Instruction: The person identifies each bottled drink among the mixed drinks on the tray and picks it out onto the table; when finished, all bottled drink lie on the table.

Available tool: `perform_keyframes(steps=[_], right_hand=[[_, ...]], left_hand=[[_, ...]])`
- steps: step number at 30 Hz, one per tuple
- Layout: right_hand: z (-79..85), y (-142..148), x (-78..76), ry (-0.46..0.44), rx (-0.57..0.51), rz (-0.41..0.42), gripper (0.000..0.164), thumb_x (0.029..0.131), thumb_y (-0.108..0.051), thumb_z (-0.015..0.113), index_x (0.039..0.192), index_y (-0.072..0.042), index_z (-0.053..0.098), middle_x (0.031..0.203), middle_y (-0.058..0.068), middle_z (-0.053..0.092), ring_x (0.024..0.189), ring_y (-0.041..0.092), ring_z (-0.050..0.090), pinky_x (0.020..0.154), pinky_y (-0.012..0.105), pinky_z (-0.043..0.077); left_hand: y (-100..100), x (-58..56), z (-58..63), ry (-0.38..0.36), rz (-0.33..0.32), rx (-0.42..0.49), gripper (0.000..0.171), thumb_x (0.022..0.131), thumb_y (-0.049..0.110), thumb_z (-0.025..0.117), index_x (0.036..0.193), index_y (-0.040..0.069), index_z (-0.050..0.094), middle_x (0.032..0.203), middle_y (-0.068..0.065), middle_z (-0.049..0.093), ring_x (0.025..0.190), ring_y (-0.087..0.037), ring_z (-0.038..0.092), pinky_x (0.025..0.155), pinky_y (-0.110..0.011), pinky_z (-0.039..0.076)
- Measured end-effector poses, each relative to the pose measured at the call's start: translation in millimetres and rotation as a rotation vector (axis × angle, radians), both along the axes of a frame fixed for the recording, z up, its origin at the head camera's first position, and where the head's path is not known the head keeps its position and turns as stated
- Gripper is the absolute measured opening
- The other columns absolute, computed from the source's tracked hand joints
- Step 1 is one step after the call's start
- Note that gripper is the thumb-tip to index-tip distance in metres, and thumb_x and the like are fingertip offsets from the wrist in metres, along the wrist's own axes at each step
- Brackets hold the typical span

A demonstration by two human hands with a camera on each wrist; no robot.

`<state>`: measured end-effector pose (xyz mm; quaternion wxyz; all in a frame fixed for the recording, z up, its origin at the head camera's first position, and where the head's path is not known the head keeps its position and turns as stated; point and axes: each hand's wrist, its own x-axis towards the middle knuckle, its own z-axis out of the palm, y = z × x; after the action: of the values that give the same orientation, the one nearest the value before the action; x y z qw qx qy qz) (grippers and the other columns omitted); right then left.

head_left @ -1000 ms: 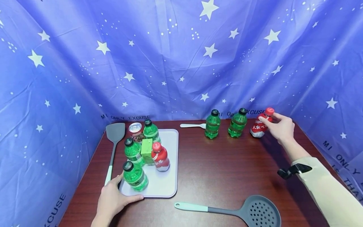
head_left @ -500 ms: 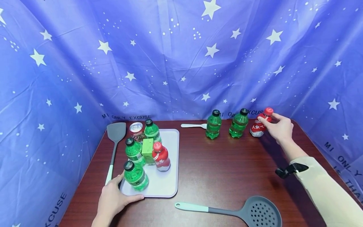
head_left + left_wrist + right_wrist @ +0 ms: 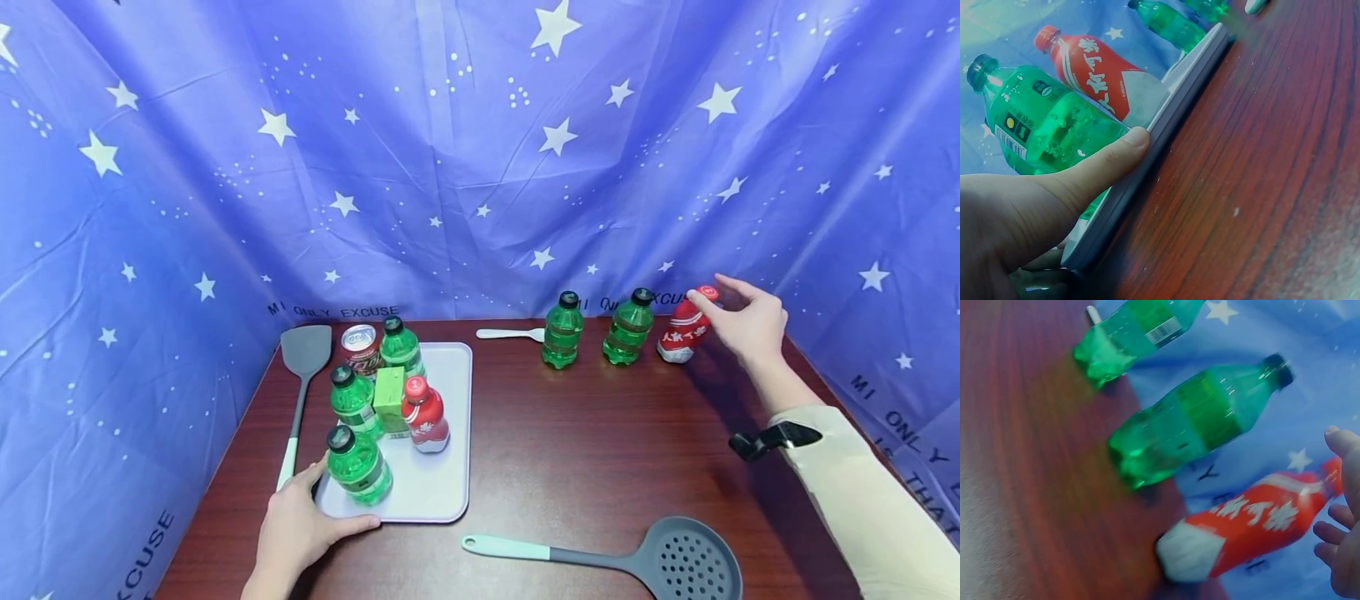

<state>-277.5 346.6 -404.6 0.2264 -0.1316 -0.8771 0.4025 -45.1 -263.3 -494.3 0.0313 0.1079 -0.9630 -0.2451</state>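
Where the right grip [image 3: 752, 327] gapes, the red bottle's cap [image 3: 708, 292] lies inside.

Red-and-white bottle [image 3: 681, 335], lilac tray [image 3: 431, 487], star-patterned blue cloth [image 3: 405, 125]

Left hand [image 3: 298, 523], near left; right hand [image 3: 752, 327], far right; both bare.
Left: thumb [image 3: 1107, 159] straight, extended rightward, fingers pointing far. Right: thumb and forefinger [image 3: 738, 285] parted, tips leftward; wrist [image 3: 780, 390] bare; forearm in pale sleeve [image 3: 862, 492], entering from near right.
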Motion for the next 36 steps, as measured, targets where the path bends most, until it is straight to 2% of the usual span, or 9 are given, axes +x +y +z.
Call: perform_keyframes(steps=[3,5,7,9,15,20,24,29,36], right_hand=[[15.6,-6,3.8,0.04,-0.001,0.005,0.072,0.085,-0.059,0.084,0.146,-0.025,0.067,0.142,0.009,0.07,0.121,-0.004,0.07,0.125,0.031,0.031],[25.6,-12,6.0,0.074,-0.01,0.01,0.07,0.085,-0.056,0.086,0.145,-0.026,0.068,0.142,0.008,0.07,0.127,0.009,0.071,0.12,0.023,0.039],[35.7,-21,7.4,0.124,-0.043,0.02,0.066,0.084,-0.05,0.089,0.142,-0.027,0.07,0.139,0.007,0.072,0.123,0.006,0.073,0.107,0.016,0.052],[44.9,-31,9.2,0.175,-0.074,0.047,0.061,0.083,-0.044,0.091,0.139,-0.026,0.072,0.136,0.009,0.074,0.116,-0.001,0.074,0.098,0.013,0.055],[65.9,-68,19.4,0.257,-0.136,0.184,0.055,0.083,-0.032,0.094,0.134,-0.025,0.076,0.128,0.003,0.079,0.101,-0.014,0.071,0.093,0.012,0.057],[79.7,-102,32.1,0.297,-0.175,0.346,0.054,0.084,-0.024,0.093,0.135,-0.019,0.075,0.124,-0.001,0.081,0.102,-0.008,0.075,0.092,0.015,0.059],[87.6,-129,39.9,0.321,-0.189,0.453,0.053,0.085,-0.019,0.092,0.134,-0.016,0.075,0.126,0.006,0.079,0.105,-0.004,0.076,0.093,0.019,0.06],[92.7,-163,43.6,0.364,-0.21,0.575,0.051,0.085,-0.012,0.091,0.133,-0.011,0.075,0.127,0.017,0.078,0.111,0.007,0.078,0.097,0.023,0.061],[95.4,-207,49.5,0.355,-0.25,0.731,0.051,0.085,-0.01,0.091,0.133,-0.012,0.075,0.126,0.016,0.078,0.112,0.022,0.079,0.099,0.03,0.061]], left_hand=[[1,-0.4,0.8,-0.026,0.007,0.002,0.142,0.047,0.081,0.093,0.154,-0.002,0.052,0.143,-0.03,0.064,0.13,-0.053,0.062,0.105,-0.068,0.052],[1,-0.7,1.4,-0.04,0.011,0.005,0.143,0.047,0.082,0.093,0.155,-0.003,0.051,0.143,-0.031,0.064,0.131,-0.052,0.061,0.106,-0.068,0.051],[1,-1.0,2.3,-0.047,0.008,0.007,0.143,0.048,0.082,0.093,0.155,-0.003,0.051,0.144,-0.031,0.063,0.132,-0.053,0.061,0.106,-0.068,0.051],[1,-1.0,2.1,-0.044,0.008,0.008,0.143,0.048,0.082,0.093,0.155,-0.002,0.051,0.144,-0.03,0.064,0.132,-0.052,0.061,0.106,-0.068,0.051],[0,-0.7,0.7,-0.033,0.005,0.002,0.143,0.047,0.083,0.092,0.154,-0.002,0.051,0.145,-0.029,0.064,0.132,-0.052,0.061,0.106,-0.068,0.051],[0,-0.5,1.1,-0.038,0.003,-0.006,0.143,0.048,0.083,0.092,0.154,-0.004,0.051,0.144,-0.031,0.063,0.133,-0.053,0.059,0.107,-0.069,0.05],[0,-0.8,0.8,-0.048,0.003,-0.004,0.142,0.048,0.083,0.092,0.154,-0.004,0.052,0.144,-0.032,0.063,0.133,-0.054,0.059,0.107,-0.069,0.05],[0,-0.5,0.6,-0.047,0.008,0.002,0.142,0.048,0.083,0.092,0.153,-0.004,0.052,0.144,-0.031,0.064,0.133,-0.053,0.06,0.108,-0.068,0.05],[1,-0.7,2.8,-0.05,0.005,0.004,0.141,0.048,0.081,0.093,0.152,-0.005,0.053,0.144,-0.031,0.063,0.132,-0.053,0.06,0.107,-0.068,0.05]])
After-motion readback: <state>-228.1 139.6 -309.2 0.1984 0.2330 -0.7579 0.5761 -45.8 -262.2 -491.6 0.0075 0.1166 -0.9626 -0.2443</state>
